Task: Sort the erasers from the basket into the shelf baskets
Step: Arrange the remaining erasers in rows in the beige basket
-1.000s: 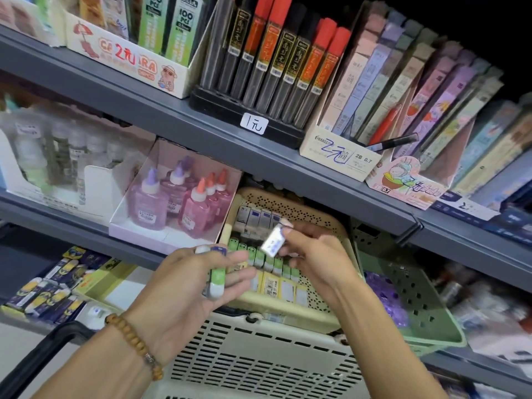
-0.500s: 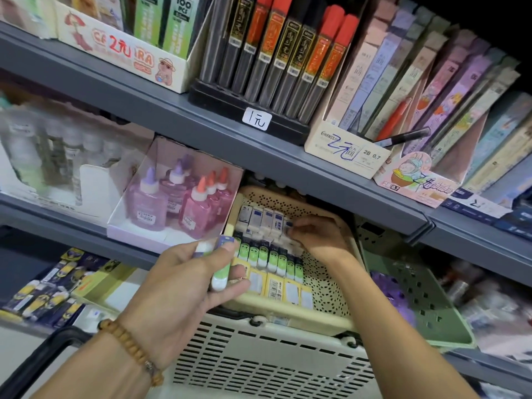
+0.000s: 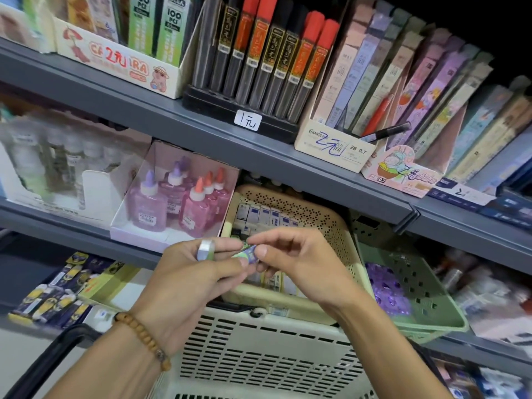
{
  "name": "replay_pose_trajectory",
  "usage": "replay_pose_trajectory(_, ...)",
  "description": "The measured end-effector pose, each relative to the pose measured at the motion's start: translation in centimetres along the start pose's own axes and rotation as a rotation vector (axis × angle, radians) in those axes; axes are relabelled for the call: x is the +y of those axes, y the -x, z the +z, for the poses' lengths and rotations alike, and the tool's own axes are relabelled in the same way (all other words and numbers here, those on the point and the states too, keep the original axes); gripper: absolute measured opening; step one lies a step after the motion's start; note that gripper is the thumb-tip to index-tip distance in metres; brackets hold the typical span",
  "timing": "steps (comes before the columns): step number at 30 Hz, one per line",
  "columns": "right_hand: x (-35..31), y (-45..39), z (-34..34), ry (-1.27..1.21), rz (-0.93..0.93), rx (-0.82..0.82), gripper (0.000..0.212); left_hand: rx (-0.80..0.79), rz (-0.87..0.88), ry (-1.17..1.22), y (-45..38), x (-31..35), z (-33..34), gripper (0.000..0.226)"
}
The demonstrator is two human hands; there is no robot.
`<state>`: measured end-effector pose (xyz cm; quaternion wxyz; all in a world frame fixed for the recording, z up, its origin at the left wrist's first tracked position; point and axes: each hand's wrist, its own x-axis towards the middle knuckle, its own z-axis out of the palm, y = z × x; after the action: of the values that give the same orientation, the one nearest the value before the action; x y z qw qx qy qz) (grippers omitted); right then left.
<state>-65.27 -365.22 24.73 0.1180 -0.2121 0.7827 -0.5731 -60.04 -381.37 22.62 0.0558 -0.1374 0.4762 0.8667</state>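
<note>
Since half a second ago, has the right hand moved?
Yes. The right hand has pulled back out of the beige shelf basket toward the left hand, pinching a green eraser.

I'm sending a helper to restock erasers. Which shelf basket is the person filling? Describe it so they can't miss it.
On the grey middle shelf, right of the pink glue bottles, sits the cream basket, behind both hands. Its walls have small round holes and it holds rows of erasers; the green basket beside it has square holes.

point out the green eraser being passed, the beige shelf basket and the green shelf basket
green eraser [image 3: 250,252], head view, its wrapper
beige shelf basket [image 3: 331,226], head view, perforated right wall
green shelf basket [image 3: 417,280], head view, inner wall
</note>
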Motion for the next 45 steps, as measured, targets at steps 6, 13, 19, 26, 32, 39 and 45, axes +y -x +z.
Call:
replay_pose_trajectory(6, 0.0, 0.6, -0.9, -0.035, 0.077, 0.096, 0.01, 0.017, 0.025, 0.067, 0.0, 0.0, -0.1, 0.026)
replay_pose_trajectory(13, 1.9, -0.6, -4.8, -0.176, 0.22, 0.404, 0.014, 0.113, -0.022, -0.132, 0.0, -0.4, 0.3, 0.031)
replay_pose_trajectory(19, 5.7, -2.1, -7.1, 0.169, 0.458, 0.437, 0.015, 0.128, -0.01, -0.418, 0.1, -0.2, 0.3, 0.055)
replay_pose_trajectory(26, 7.2, -4.7, -6.1, 0.233, 0.558, 0.366, 0.014, 0.159, 0.1, -0.574, -0.5, -0.5, 0.1, 0.05)
replay_pose_trajectory(32, 6.4, -4.1, -6.1, 0.186, 0.514, 0.424, 0.008, 0.079, 0.129, -0.274, -0.6, -1.0, -0.2, 0.034)
replay_pose_trajectory(39, 1.3, 0.7, -2.3, -0.082, 0.211, 0.139, 0.01, 0.147, 0.167, 0.055, -0.6, -2.0, 0.5, 0.022)
replay_pose_trajectory(45, 0.1, 1.5, -0.2, -0.219, 0.195, 0.211, 0.013, 0.098, 0.189, -0.071, -0.1, -3.3, 1.8, 0.011)
